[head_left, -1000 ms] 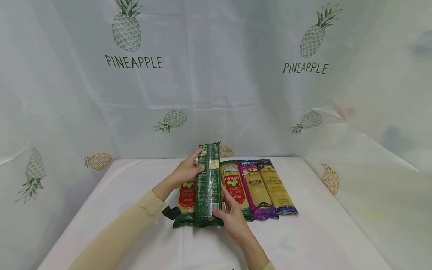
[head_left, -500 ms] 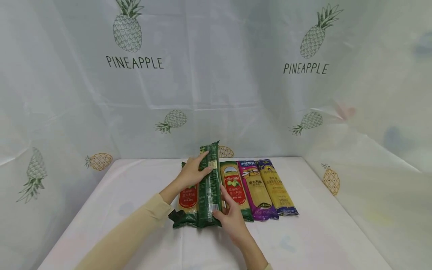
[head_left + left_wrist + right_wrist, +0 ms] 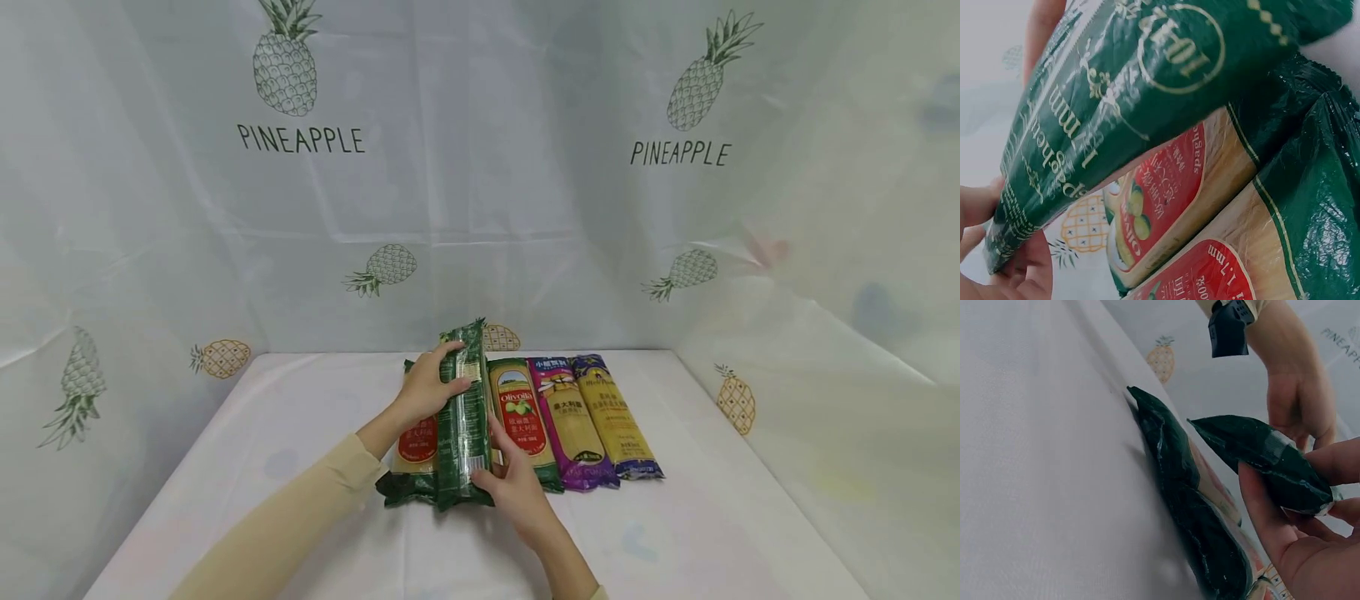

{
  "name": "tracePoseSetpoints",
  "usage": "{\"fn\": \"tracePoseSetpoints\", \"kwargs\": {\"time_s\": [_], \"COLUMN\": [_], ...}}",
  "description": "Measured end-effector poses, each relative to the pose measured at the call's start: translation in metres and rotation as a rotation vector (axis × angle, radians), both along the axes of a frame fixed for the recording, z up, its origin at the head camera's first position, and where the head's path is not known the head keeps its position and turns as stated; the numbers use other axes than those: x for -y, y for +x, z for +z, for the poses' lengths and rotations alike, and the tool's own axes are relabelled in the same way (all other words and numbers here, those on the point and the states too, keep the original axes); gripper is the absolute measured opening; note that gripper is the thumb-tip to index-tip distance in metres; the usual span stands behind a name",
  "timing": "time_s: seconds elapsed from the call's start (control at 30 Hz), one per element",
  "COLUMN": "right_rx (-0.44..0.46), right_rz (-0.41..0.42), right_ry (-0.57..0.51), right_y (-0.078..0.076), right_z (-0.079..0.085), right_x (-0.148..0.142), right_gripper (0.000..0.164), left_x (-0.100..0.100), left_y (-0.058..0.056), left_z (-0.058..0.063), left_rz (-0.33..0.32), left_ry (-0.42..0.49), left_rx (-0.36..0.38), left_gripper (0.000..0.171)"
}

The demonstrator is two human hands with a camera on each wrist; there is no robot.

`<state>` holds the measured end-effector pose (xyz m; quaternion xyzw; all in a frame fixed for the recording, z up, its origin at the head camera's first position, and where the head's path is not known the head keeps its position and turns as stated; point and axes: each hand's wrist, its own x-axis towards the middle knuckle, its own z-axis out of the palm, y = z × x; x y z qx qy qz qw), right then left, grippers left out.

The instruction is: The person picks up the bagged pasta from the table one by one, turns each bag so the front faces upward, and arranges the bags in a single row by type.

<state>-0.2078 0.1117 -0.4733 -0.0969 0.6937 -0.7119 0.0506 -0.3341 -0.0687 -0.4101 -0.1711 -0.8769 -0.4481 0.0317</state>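
A green spaghetti packet (image 3: 461,425), back side with a barcode facing up, is raised over the row of packets and tilted. My left hand (image 3: 426,387) grips its far end, fingers and thumb around the edges. At the near end, my right hand (image 3: 519,492) holds it with thumb and fingers on opposite sides. Beneath it to the left lies an Olivoila spaghetti packet (image 3: 416,454), partly covered; a second Olivoila packet (image 3: 521,408) lies to the right. In the right wrist view, the held packet (image 3: 1266,456) shows a gap above the lying ones.
A purple pasta packet (image 3: 570,417) and a yellow-and-blue pasta packet (image 3: 618,417) continue the row on the right. All lie on a white-covered table (image 3: 720,517). A pineapple-print curtain (image 3: 510,183) rises behind the table and along its sides.
My left hand has shifted right, farther over the green packet. The packet has turned somewhat about its length and looks narrower. My right hand has hardly moved.
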Motion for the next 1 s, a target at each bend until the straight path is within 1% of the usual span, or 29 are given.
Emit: {"fn": "tracePoseSetpoints", "kwargs": {"time_s": [0.13, 0.27, 0.33, 0.4, 0.5, 0.63, 0.73, 0.8, 0.87, 1.0], "right_rx": [0.018, 0.057, 0.095, 0.14, 0.205, 0.247, 0.247, 0.231, 0.215, 0.179], "right_rz": [0.006, -0.008, 0.007, 0.038, 0.097, 0.173, 0.202, 0.202, 0.188, 0.155], "right_ry": [0.037, 0.07, 0.023, -0.06, -0.19, -0.314, -0.38, -0.392, -0.375, -0.317], "right_y": [0.001, 0.0, -0.001, -0.002, -0.004, -0.006, -0.007, -0.008, -0.008, -0.007], "right_z": [0.002, 0.003, 0.004, 0.004, 0.002, -0.004, -0.008, -0.009, -0.009, -0.009], "right_x": [-0.001, -0.004, -0.006, -0.007, -0.008, -0.008, -0.008, -0.008, -0.007, -0.006], "right_gripper": [0.09, 0.081, 0.075, 0.072, 0.072, 0.073, 0.073, 0.074, 0.076, 0.076], "left_x": [0.0, 0.0, 0.001, 0.002, 0.003, 0.003, 0.002, 0.001, 0.001, 0.003], "left_y": [0.001, 0.0, -0.001, -0.001, -0.001, 0.0, 0.0, 0.0, 0.001, 0.0], "left_z": [0.001, 0.003, 0.004, 0.006, 0.008, 0.011, 0.011, 0.01, 0.009, 0.006], "left_rz": [0.006, 0.008, 0.013, 0.021, 0.018, 0.003, -0.032, -0.049, -0.056, -0.048], "left_ry": [0.032, 0.081, 0.116, 0.143, 0.189, 0.233, 0.234, 0.222, 0.209, 0.195], "left_rx": [0.011, 0.034, 0.06, 0.086, 0.122, 0.151, 0.162, 0.168, 0.171, 0.195], "left_gripper": [0.068, 0.067, 0.066, 0.065, 0.064, 0.064, 0.064, 0.064, 0.064, 0.064]}}
